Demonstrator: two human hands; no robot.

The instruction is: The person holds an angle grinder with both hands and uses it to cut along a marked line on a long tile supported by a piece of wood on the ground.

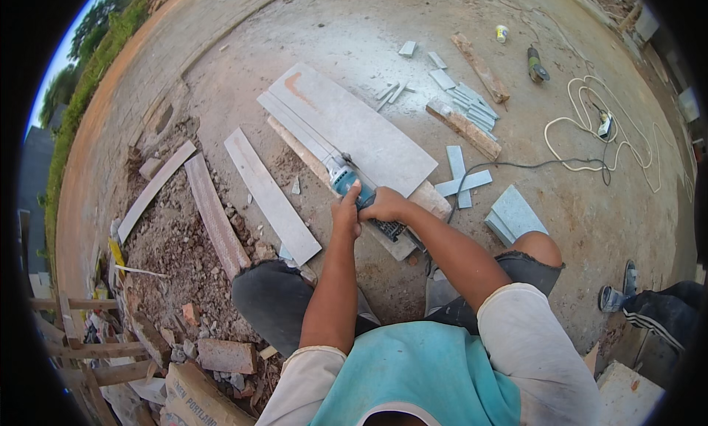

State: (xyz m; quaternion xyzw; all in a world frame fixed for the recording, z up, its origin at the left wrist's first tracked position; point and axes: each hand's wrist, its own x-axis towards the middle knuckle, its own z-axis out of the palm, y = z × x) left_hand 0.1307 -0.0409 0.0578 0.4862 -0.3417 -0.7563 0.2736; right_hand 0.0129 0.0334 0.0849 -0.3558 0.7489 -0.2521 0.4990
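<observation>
Both my hands are wrapped round a teal angle grinder (345,179). My left hand (345,213) is closed on its body from the left, and my right hand (385,205) grips the rear part beside it. The grinder's metal head rests over a long grey tile slab (354,120), near lines running lengthwise along the slab's left side. The disc is mostly hidden. Under the slab lies a rough wooden board (295,142). A dark power cord (509,163) trails off to the right. Left of the slab lies a cut tile strip (269,194).
Two more strips (214,212) lie on rubble (184,256) at left. Small tile pieces (472,105) and wooden blocks (463,131) lie at right, with stacked tiles (515,216) by my knee. Beyond are a green grinder (537,66) and a white cable (564,159). Another person's legs (660,308) show far right.
</observation>
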